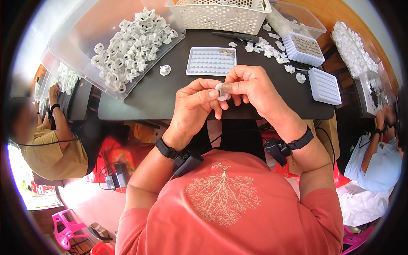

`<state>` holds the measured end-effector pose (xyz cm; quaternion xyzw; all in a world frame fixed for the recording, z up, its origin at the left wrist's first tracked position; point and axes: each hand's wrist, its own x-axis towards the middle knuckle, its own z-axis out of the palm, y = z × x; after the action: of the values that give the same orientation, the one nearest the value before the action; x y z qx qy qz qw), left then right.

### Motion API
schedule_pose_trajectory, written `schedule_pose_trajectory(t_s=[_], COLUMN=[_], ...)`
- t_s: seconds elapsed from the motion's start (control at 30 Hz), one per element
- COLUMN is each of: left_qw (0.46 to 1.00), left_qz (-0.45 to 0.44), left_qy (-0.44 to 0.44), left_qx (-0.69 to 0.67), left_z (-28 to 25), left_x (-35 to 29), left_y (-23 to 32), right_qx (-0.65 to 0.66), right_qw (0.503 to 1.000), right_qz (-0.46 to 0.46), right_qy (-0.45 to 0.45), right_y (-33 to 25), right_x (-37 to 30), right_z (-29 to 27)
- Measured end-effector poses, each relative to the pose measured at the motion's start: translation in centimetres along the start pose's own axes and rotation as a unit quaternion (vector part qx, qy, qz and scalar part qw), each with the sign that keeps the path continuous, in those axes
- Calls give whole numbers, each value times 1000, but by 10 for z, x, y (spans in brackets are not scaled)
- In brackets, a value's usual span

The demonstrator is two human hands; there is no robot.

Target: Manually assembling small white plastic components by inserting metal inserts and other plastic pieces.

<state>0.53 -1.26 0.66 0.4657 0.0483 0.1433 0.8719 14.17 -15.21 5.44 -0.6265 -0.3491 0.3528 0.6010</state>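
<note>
Between my two hands, over the front part of the table, is a small white round plastic part (222,94). My left hand (191,102) is closed, pinching its left side between thumb and fingers. My right hand (254,88) is closed too, its thumb and forefinger pressing the upper right of the part. A small dark spot shows on the part near my left thumb; I cannot make out what it is. Just beyond my hands lies a white tray (199,68) with rows of hollows and a few small greyish discs (226,52) at its far right corner.
A clear bin (78,46) of white plastic parts leans at left, with one loose part (165,70) beside it. A white perforated basket (221,19), dark pen-like tool (236,37), stacked trays (304,49), another tray (325,86) and scattered white pieces (270,49) lie beyond. People work on both sides.
</note>
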Motion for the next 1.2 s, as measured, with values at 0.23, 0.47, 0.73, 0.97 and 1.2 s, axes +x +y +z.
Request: schedule_pose_trajectory(t_s=[0.23,0.47,0.73,0.97,1.2], left_qw=[1000,998,996,996,996], left_qz=[8,-4,-23,-20,-16], left_qy=[9,52,32,22,23], left_qx=[20,-41,-77,-83,-88], left_z=[0,-10,-15,-19,-20], left_x=[-3,-3,-4,-4,-5], left_y=[4,12,12,10,8], right_qx=[-20,-548,-617,-610,-619], right_qw=[1000,790,745,741,736], right_qz=[1,-248,-239,-253,-255], right_qy=[-15,117,90,122,105], right_y=[3,21,31,32,32], right_x=[1,14,23,25,21], right_z=[-2,1,0,0,-2])
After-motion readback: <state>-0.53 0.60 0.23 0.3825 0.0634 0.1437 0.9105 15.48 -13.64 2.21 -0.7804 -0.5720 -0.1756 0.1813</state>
